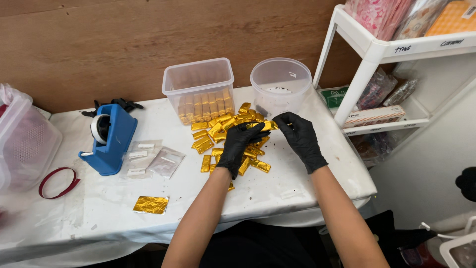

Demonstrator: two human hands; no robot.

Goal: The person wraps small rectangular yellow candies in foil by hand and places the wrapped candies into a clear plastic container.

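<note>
Head view, looking down on a white bench (277, 191). Near its front edge, left of the arms, lies a flat gold foil sheet (150, 204). Farther left, by the left edge, sits a red ring (58, 181), with a clear bin (25, 144) beyond it. Mid-bench stands a blue tape dispenser (110, 139), and just right of it lie small clear bags (151, 159).

Both hands wear black gloves. The left hand (238, 146) hovers over a heap of gold bars (223, 141) at the middle of the bench, its fingers curled around one end of a single gold bar (265, 125). The right hand (300, 136) pinches the other end of that bar between thumb and fingertips, so the bar is held between the two hands, just above the far side of the heap.

Behind the heap, toward the back edge, a clear rectangular tub (198, 87) holds a row of gold bars stood upright. Beside it on the right sits a round tub (280, 82); what lies at its bottom is too small to tell. Off the right edge stands a white shelf (369, 54) stacked with packets.
</note>
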